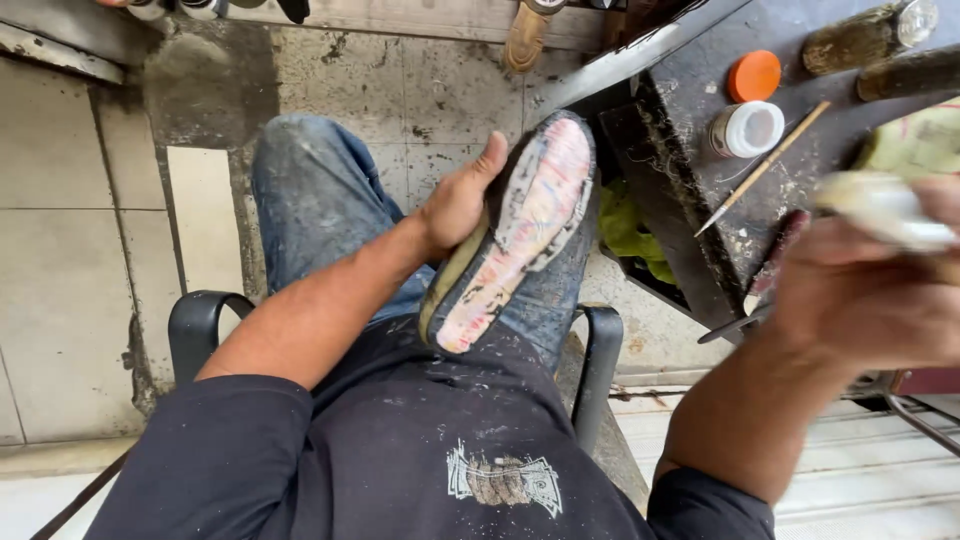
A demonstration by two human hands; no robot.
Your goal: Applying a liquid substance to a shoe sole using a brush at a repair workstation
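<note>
The left hand (455, 205) is clamped on a shoe (520, 235) turned sole up: the thumb lies straight along the sole's left edge, pointing toward the toe, while the other fingers curl out of sight under the shoe's side. The left forearm runs up from the near left across the lap, wrist bent a little to steady the shoe on the right thigh of the stained jeans (310, 200). The shoe's long axis runs from near left to far right, toe at the far end by the workbench (690, 160), heel near the person's waist; the sole is smeared pale pink and grey with dark worn patches. The right hand (870, 295) is raised on the right, blurred, its fingers closed around a pale, rounded thing (880, 210); what that is I cannot tell. On the dark, stained bench lie a thin stick-like tool (765, 165), an open white jar (748, 128) and an orange lid (754, 75) just beyond it. The person sits in a black-armed chair (195, 325) over a grimy tiled floor (80, 250).
</note>
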